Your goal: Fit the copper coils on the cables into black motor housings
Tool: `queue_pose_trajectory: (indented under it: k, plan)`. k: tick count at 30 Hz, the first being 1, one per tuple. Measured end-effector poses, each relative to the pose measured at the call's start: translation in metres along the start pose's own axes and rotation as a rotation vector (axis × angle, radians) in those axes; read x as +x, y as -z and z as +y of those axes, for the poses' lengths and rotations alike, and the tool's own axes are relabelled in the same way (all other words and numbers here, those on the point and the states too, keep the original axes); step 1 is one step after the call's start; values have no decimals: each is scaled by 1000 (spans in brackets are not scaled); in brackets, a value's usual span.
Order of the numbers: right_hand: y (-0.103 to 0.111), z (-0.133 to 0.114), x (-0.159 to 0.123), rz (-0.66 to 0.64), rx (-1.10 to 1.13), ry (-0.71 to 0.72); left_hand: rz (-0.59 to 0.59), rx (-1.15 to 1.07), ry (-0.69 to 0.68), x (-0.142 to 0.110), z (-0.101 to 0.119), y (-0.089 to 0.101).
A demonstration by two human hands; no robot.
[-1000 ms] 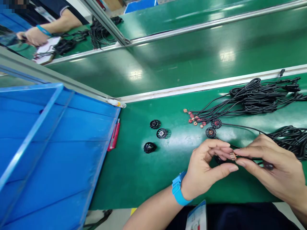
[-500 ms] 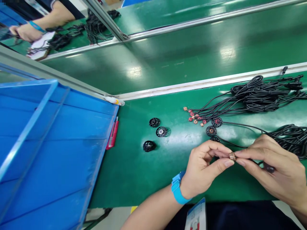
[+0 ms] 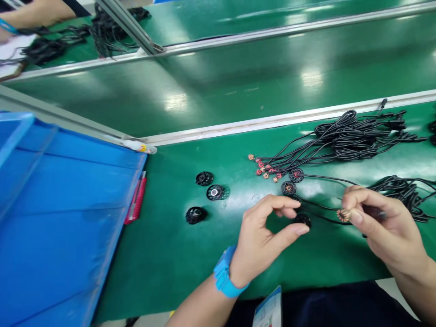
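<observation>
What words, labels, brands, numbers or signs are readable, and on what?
No text is readable.
Badge at the bottom edge: printing too blurred to read.
White container by the blue bin: coloured marking, too small to read.
Copper-coloured piece in the right hand: no lettering visible.

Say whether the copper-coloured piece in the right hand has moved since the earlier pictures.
Yes: the copper-coloured piece has moved rightward, farther from the red tool at left.

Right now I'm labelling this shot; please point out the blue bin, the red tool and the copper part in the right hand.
Blue bin (image 3: 68,236), head view: bare blue surface.
Red tool (image 3: 137,205), head view: red body.
Copper part (image 3: 342,215), head view: slotted face.
</observation>
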State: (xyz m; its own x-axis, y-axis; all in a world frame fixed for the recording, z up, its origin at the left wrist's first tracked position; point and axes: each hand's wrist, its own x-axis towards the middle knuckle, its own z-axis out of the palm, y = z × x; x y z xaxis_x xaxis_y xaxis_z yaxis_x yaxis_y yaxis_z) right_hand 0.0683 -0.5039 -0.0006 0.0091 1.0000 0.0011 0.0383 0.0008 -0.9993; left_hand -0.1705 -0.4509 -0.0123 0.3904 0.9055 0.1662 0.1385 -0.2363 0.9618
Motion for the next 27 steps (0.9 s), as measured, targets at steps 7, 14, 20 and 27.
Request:
queue_pose_trajectory:
  k: [7, 14, 20, 27]
  plan:
    - [15, -2, 25, 34, 222, -14, -389, 565, -231, 9, -8, 23]
    - [20, -6, 20, 30, 108, 56, -498, 673, -184, 9, -13, 18]
    - [0, -5, -1, -185, -683, 416, -514, 655, -174, 11, -14, 18]
    - [-9, 13, -3, -426, -1212, 748, -522, 637, -201, 10, -20, 10]
